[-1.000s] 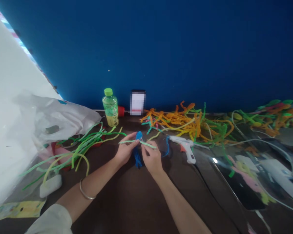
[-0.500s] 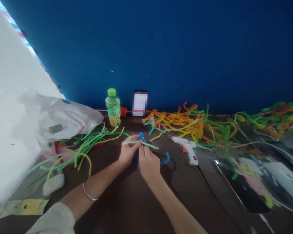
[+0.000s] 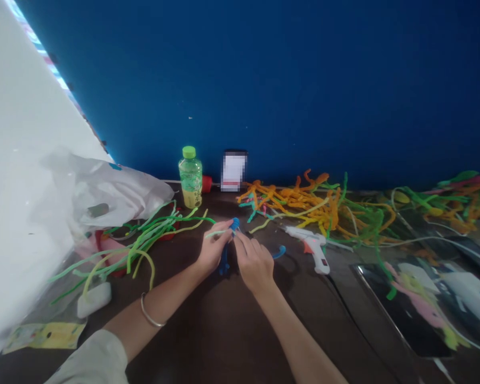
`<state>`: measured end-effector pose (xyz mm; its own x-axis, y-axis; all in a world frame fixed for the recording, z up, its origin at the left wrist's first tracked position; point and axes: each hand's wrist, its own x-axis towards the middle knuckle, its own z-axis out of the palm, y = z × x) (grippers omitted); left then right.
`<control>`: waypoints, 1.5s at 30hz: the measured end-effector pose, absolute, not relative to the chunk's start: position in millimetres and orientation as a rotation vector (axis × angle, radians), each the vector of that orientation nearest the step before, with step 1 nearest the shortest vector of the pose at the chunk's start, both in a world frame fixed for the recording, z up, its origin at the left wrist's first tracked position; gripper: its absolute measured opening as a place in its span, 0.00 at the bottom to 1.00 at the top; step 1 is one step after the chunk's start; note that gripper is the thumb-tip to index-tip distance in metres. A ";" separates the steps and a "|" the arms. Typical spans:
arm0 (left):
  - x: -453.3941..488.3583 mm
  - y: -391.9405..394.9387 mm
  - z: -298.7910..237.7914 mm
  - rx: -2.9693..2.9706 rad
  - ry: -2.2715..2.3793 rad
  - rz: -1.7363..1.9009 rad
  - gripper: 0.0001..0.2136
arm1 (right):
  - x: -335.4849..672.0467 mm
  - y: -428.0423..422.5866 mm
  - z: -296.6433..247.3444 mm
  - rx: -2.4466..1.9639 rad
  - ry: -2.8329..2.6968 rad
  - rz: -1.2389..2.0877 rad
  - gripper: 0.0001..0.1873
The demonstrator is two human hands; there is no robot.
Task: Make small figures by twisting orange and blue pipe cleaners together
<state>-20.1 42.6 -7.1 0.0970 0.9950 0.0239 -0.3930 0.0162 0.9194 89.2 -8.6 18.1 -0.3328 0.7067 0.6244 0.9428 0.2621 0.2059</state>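
Behind the left hand (image 3: 214, 248), plastic bottle (image 3: 190, 178), yellowish liquid (image 3: 192, 198) inside

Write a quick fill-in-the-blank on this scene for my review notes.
The pipe cleaner between the left hand and right hand is ____. The bangle is on the ____ arm. The glue gun has an ____ trigger. The bottle has a ____ cap.

Answers: blue; left; orange; green.
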 end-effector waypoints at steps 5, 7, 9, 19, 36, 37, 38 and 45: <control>-22.2 43.7 -10.5 1.144 0.902 1.295 0.15 | 93.9 -5.2 21.2 -1.384 -2.198 -0.834 0.12; -23.2 44.7 -11.8 1.217 0.915 1.298 0.15 | 95.0 -3.8 23.2 -1.354 -2.222 -0.849 0.12; -23.8 45.5 -12.5 1.266 0.924 1.305 0.15 | 95.5 -2.5 24.7 -1.351 -2.242 -0.837 0.11; -22.8 44.1 -9.4 1.289 0.927 1.287 0.15 | 101.4 8.6 20.7 -1.450 -2.005 -0.344 0.11; -19.4 40.7 -7.8 0.956 0.683 1.179 0.13 | 103.1 12.6 21.1 -1.386 -0.952 1.069 0.15; -19.5 40.7 -7.2 0.952 0.690 1.176 0.13 | 101.8 11.8 21.4 -1.361 -0.916 1.109 0.15; -19.7 40.8 -6.4 0.936 0.689 1.167 0.13 | 100.7 10.9 22.2 -1.335 -0.888 1.134 0.15; -24.0 44.9 2.5 0.689 0.621 1.013 0.16 | 109.0 9.0 31.2 -1.314 -0.990 1.146 0.15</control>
